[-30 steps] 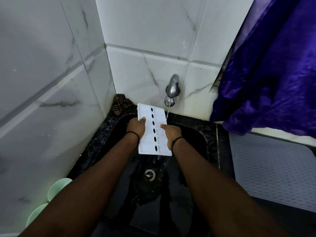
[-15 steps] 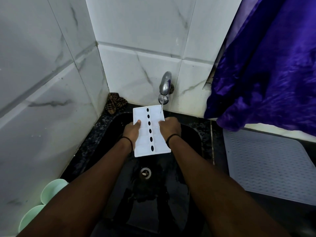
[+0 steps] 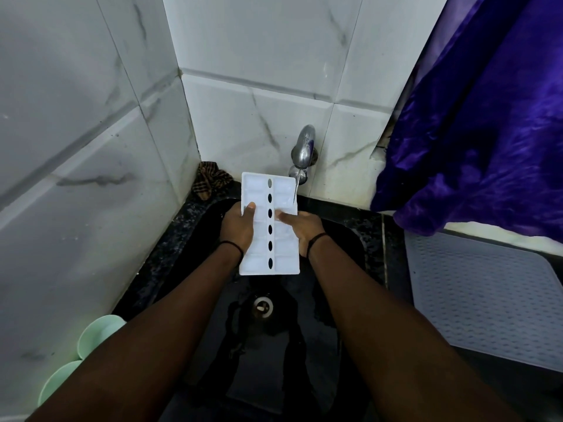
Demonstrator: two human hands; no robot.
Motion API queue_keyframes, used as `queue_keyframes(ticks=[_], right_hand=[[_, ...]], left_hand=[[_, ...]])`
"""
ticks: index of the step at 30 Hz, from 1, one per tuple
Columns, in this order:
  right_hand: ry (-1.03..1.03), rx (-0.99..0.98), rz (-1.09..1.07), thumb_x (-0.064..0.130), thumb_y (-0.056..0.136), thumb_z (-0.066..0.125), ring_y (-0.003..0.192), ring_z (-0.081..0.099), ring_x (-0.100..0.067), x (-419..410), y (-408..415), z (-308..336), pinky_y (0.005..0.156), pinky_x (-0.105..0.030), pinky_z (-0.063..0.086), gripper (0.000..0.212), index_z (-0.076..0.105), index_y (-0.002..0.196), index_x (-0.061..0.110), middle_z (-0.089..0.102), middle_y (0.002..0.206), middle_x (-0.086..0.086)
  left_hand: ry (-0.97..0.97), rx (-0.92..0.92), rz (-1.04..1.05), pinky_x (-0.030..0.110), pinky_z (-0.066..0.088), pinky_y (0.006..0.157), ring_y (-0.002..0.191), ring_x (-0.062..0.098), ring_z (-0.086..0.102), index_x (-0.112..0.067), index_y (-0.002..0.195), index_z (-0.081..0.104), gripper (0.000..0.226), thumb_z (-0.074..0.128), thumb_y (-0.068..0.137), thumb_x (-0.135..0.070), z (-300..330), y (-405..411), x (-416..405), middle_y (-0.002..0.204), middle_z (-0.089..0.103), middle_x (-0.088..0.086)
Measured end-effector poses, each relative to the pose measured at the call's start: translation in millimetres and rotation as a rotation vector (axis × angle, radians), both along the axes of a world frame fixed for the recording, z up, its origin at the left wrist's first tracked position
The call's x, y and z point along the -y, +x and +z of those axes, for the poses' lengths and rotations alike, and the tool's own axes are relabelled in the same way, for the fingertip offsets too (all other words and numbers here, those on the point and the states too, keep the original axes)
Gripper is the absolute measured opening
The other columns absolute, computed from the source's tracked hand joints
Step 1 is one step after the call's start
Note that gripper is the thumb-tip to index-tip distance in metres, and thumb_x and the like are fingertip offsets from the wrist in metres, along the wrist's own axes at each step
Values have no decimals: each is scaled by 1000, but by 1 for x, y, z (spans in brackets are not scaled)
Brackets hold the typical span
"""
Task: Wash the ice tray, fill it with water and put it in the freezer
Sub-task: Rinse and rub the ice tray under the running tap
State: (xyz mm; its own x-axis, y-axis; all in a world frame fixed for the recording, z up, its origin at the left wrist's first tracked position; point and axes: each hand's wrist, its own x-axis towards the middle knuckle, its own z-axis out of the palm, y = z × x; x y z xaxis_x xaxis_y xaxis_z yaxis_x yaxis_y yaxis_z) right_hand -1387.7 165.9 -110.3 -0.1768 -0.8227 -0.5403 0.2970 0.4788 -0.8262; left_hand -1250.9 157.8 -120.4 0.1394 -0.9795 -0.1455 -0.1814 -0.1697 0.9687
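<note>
Now working left to right: left hand [image 3: 239,228] is gripping the ice tray [image 3: 269,228] by its long left edge, thumb curling over the rim, fingers hidden beneath. Tray is hanging flat above the black sink [image 3: 189,269], compartments up. Right hand [image 3: 304,228] is pinching the opposite edge, thumb lying across the top. Thin stream from the tap [image 3: 303,147] is landing in a far right cell. Likely light, stiff plastic, slippery when wet; getting heavier and spill-prone as it is filling, so holding both long edges level seems best.

green bowls [image 3: 91,354] partly behind left arm, purple cloth [image 3: 487,132] cut off right
</note>
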Motion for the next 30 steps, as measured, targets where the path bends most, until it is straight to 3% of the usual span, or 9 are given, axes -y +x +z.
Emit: queue_keyframes(ticks=[3,6,11,17,21,22,24,27,30], right_hand=[[-16,-142,1,-1,84,70,94,66,-32,7,0,-3,91,-57,53,23,67,106,-9,69,103,-22],[-51,-294,19,-5,89,57,88,61,-30,6,3,-2,86,-50,53,7,64,86,-3,62,93,-19],[-39,-24,83,-7,95,43,79,59,-31,4,-2,-2,76,-40,48,16,59,94,-3,59,96,-22],[13,-68,-33,1,84,73,86,61,-26,10,-4,-3,91,-47,51,15,60,78,6,65,90,-14],[73,-12,8,0,78,78,92,66,-32,9,-8,-8,92,-52,53,20,68,96,-2,69,107,-22],[76,-32,3,0,78,78,93,66,-33,8,-8,-9,91,-52,53,20,68,96,-2,69,107,-22],[34,-185,-32,0,79,75,86,65,-29,9,-8,-15,84,-42,55,10,66,77,5,70,88,-14],[-53,-505,-33,4,83,59,71,56,-21,7,-5,-18,68,-29,45,22,57,63,11,58,66,-2],[-63,-538,-35,2,84,49,66,50,-21,4,-3,-22,64,-25,40,25,48,60,12,51,62,0]], left_hand=[[20,15,8,49,51,91,100,33,64,-5,109,63,30,49,98,-29,-4,4,4,109,67,16],[34,21,5,49,51,90,99,34,63,-4,107,63,30,49,98,-29,-6,6,8,108,67,18],[55,21,24,44,51,90,101,34,62,-2,110,63,32,49,98,-28,-5,7,15,111,66,17],[157,-37,35,47,51,92,102,35,63,-2,115,62,34,48,98,-28,0,-5,21,115,65,18],[181,-37,22,47,52,91,100,36,63,-1,112,62,33,49,98,-28,-8,-6,17,113,65,20],[187,-38,25,47,52,91,101,37,63,0,113,62,33,49,98,-27,-10,-6,16,113,65,20],[195,-43,38,46,52,91,102,37,63,0,115,61,34,49,98,-26,-13,-7,13,114,65,21],[177,-26,31,45,51,91,103,37,62,1,117,61,35,49,99,-27,-11,-9,13,114,64,20],[155,17,0,43,52,89,100,35,62,-1,112,61,34,49,98,-29,-7,-8,16,112,65,19]])
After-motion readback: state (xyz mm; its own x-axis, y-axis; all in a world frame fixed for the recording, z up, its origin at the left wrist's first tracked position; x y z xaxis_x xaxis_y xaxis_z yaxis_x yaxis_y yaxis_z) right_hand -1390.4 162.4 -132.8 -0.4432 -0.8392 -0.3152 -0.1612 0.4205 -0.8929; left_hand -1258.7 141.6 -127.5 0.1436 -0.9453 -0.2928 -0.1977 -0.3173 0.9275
